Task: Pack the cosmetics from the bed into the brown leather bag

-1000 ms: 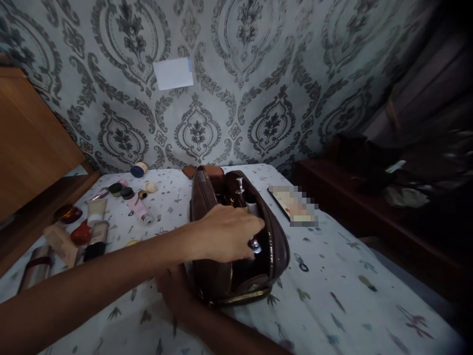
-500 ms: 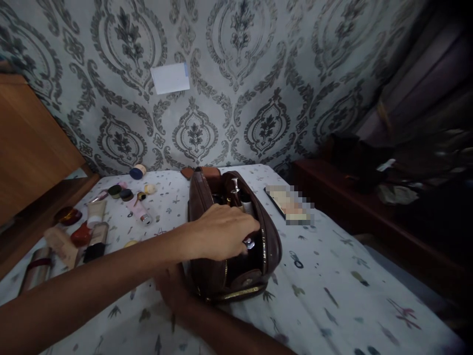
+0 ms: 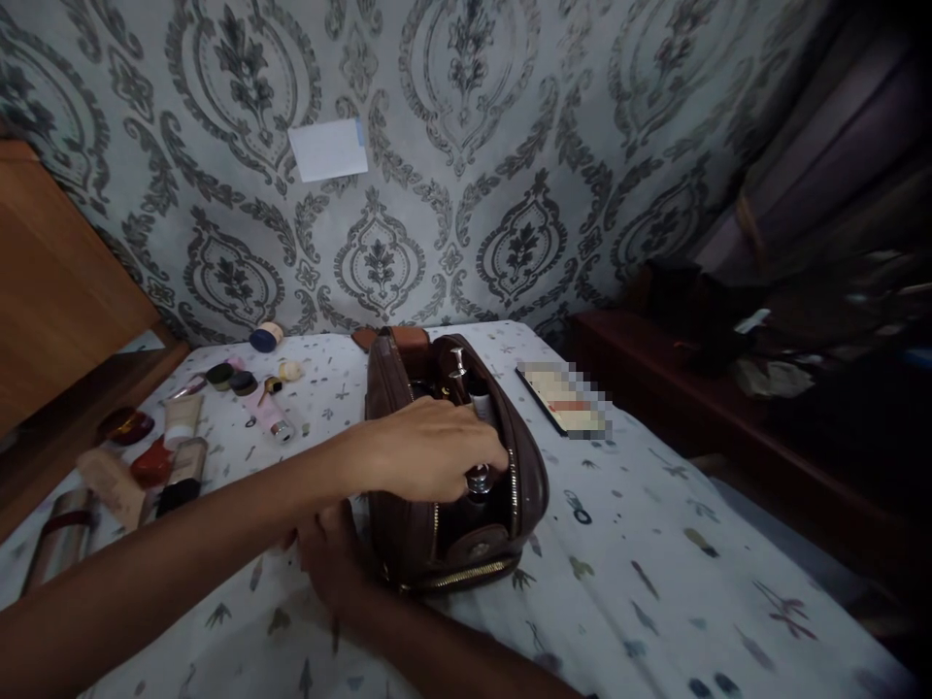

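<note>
A brown zip-top toiletry bag (image 3: 528, 485) lies open on the patterned tablecloth (image 3: 655, 582). My left hand (image 3: 429, 449) reaches across its opening, fingers closed on a small dark bottle with a silvery cap (image 3: 479, 479) just inside the bag. My right hand (image 3: 329, 555) comes in from below and grips the bag's near left corner, fingers partly hidden beneath my left forearm. A pump bottle (image 3: 458, 369) and another dark bottle (image 3: 479, 393) stand in the far end of the bag.
Several cosmetics lie at the left: a pink tube (image 3: 266, 413), small jars (image 3: 218, 375), a beige tube (image 3: 181, 417), a metal canister (image 3: 58, 534). A flat palette (image 3: 564, 400) lies right of the bag. A wooden cabinet (image 3: 58, 282) stands left, a dark bench (image 3: 691, 408) right.
The view has drifted so the bag sits slightly further left and nearer. My left hand has settled the small bottle a little deeper into the bag's opening. My right hand keeps hold of the bag.
</note>
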A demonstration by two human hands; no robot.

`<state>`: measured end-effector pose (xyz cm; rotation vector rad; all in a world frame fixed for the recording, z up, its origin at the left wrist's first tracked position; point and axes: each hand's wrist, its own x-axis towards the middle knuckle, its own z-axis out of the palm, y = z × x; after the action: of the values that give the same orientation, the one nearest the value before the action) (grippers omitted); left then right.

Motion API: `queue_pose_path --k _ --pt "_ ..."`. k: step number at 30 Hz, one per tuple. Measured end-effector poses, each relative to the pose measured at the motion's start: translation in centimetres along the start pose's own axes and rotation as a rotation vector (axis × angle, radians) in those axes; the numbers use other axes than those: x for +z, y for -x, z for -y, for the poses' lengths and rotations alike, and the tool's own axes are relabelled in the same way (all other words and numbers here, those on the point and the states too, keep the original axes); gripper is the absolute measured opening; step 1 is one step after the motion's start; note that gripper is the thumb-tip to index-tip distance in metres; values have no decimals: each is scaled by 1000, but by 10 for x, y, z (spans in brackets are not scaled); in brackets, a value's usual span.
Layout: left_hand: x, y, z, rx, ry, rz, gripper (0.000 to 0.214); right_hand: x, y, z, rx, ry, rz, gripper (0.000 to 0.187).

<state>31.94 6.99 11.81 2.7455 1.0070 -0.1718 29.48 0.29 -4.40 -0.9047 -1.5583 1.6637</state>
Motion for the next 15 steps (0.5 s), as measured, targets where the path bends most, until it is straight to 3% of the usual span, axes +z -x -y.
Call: queue_pose_path --k 7,15 --pt "4 -6 5 -27 -33 34 14 -1 4 6 74 -106 -20 27" --pt "-1 -12 -7 -50 -134 124 14 -6 8 15 109 -90 -10 29"
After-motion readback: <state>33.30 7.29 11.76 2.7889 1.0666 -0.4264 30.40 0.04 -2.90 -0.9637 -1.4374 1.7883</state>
